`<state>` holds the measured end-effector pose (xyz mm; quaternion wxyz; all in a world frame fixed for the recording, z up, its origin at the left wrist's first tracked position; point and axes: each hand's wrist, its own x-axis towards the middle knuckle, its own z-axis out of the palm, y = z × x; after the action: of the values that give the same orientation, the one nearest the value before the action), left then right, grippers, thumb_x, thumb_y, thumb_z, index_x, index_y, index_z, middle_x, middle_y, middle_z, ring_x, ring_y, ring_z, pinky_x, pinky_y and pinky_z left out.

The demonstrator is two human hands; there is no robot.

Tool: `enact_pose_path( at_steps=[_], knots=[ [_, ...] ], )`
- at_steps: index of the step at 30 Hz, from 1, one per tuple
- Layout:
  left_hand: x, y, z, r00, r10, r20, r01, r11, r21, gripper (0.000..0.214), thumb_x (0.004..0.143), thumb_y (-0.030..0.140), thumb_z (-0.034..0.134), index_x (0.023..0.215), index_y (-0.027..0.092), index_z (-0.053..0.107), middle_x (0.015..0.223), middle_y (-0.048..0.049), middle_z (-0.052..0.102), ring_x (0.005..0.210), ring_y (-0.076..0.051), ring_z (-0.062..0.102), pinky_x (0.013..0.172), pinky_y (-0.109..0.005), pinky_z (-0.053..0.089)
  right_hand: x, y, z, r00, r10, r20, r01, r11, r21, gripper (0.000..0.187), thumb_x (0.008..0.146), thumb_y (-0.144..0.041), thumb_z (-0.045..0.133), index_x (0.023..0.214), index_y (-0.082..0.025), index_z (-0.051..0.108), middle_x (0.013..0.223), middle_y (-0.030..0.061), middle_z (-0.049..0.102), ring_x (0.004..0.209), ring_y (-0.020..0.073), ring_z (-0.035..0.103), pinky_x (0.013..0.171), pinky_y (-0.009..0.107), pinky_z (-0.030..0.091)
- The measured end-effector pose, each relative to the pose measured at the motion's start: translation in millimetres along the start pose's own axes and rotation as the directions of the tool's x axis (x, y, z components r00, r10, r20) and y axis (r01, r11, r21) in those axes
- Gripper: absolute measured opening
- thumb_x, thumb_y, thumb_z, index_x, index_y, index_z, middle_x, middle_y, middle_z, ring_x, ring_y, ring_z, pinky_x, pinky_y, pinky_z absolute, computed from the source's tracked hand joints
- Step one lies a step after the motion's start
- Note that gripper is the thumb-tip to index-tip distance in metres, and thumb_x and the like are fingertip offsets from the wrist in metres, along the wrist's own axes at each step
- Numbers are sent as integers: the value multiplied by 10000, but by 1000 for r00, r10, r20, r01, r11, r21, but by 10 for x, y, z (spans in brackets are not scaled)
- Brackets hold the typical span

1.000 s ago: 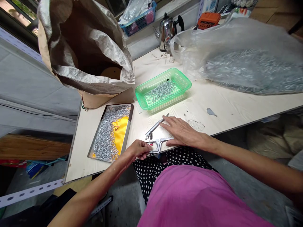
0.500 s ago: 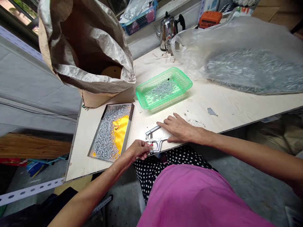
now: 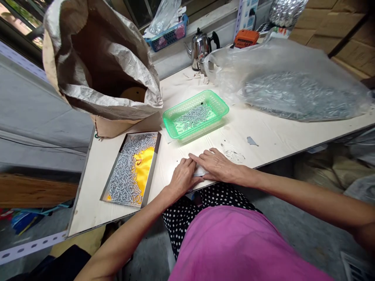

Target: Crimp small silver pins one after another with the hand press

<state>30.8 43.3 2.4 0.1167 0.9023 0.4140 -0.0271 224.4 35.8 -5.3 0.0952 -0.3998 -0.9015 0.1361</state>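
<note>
At the table's front edge lies a grey metal two-handled tool (image 3: 200, 170), mostly hidden under my hands; only a pale part of it shows between them. My left hand (image 3: 183, 175) is closed over its left end, thumb pointing right. From the other side, my right hand (image 3: 218, 166) wraps its handles, with the index finger reaching the left hand's fingertips. To the left sits a shallow tray (image 3: 150, 183) of small shiny metal pins (image 3: 124, 173) on a yellow patch. Beyond the hands stands a green plastic basket (image 3: 225, 110) with more pins inside.
A large open woven sack (image 3: 117, 105) stands at the back left. A clear plastic bag (image 3: 293, 89) full of metal pieces covers the back right. Behind are a steel kettle (image 3: 200, 48), an orange case (image 3: 246, 38) and a blue basket (image 3: 168, 39). A grey scrap (image 3: 252, 141) lies right.
My left hand has moved from pinching near the tool's red part to lying over its end, beside my right hand. The tool is now mostly covered. The view has shifted slightly.
</note>
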Motion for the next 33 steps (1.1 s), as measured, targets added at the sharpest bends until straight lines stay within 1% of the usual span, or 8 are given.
enact_pose_path(
  at_steps=[3,7,11,15,20,24,28,33],
  knots=[
    [91,-27,-8,998,24,54,-27,998,48,624,792,378,746,1302,142,475,1230,-115,579,1102,-284,506,967,-417,445,-88,96,19,999,50,17,-50,999,-1,875,722,-329,797,1421,-58,345,1221,200,570,1077,317,503,929,456,393],
    [120,-19,-71,995,33,96,-42,995,93,700,791,424,741,1351,137,435,1161,-107,593,1059,-277,512,903,-394,464,-204,136,-24,999,43,16,-44,997,62,525,811,-306,729,1231,-77,515,1120,164,570,1012,279,495,874,405,440],
    [157,14,-96,989,72,133,-86,991,102,473,848,474,665,1196,170,567,1064,-76,609,997,-261,527,787,-359,474,-216,78,-58,998,40,38,-44,992,115,251,875,-231,655,1088,-120,583,1000,114,581,935,242,502,803,356,452],
    [167,44,-62,985,79,153,-97,989,114,281,903,426,606,991,161,626,974,-67,621,955,-247,542,738,-345,465,-183,58,118,999,46,21,-48,992,117,66,917,-173,573,944,-124,609,892,87,588,872,219,511,762,335,444],
    [155,68,-47,986,76,151,-93,989,113,269,935,410,556,916,155,640,927,-75,634,934,-238,563,740,-343,480,-182,32,322,997,7,-80,2,994,113,204,974,-134,434,857,-140,601,822,66,583,799,193,498,729,325,428],
    [121,44,-25,996,45,73,-53,992,111,323,899,424,607,1064,147,631,979,-86,641,966,-267,574,770,-380,519,-188,62,188,995,59,-76,-52,995,86,102,933,-188,551,966,-115,615,936,100,602,895,219,515,786,346,442],
    [-43,80,141,991,-13,-131,19,999,47,621,852,440,668,1338,105,473,1225,-163,597,1124,-310,559,930,-455,510,-166,230,25,998,8,-58,-3,998,70,531,816,-406,723,1224,-111,553,1125,152,592,1022,277,506,870,411,433],
    [-324,326,424,958,120,-259,-135,990,-39,553,950,406,524,1401,109,407,1440,-183,485,1392,-321,383,1119,-503,375,-23,362,64,996,76,-38,-74,996,44,271,960,-335,527,1093,-131,647,1032,126,632,952,246,523,822,359,382]
  ],
)
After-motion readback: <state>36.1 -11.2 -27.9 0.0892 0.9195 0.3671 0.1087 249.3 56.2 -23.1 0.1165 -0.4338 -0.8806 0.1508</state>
